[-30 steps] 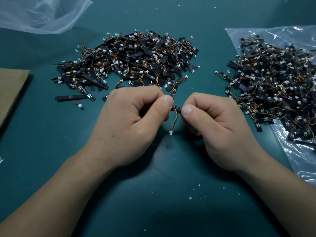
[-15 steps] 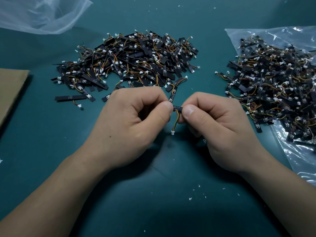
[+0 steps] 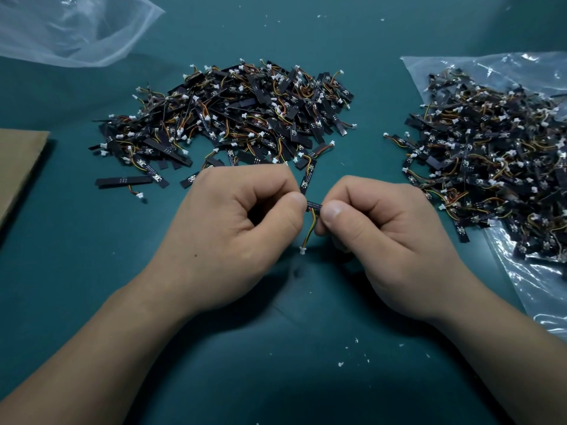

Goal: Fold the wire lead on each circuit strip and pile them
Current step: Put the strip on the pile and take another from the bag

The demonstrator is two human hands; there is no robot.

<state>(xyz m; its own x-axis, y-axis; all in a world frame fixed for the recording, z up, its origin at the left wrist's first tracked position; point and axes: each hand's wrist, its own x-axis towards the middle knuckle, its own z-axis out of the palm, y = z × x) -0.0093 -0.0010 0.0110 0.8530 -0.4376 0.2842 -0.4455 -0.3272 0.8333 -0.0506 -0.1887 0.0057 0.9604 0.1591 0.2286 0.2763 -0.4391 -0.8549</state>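
Both hands sunk slightly nearer since earlier frame. Left hand (image 3: pixel 242 222) and right hand (image 3: pixel 377 228) grips pinch circuit strip (image 3: pixel 314 206) between thumbs, above desk (image 3: pixel 61 240) centre. Wire lead (image 3: pixel 309 231) hangs down (seemingly unfolded). Bend lead gently at solder joint, flat along strip.

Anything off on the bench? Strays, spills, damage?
Minor only. White flecks litter the mat near the person, more at the far edge. One strip lies apart from the middle pile. The right pile spills off its bag onto the mat. No damage visible.
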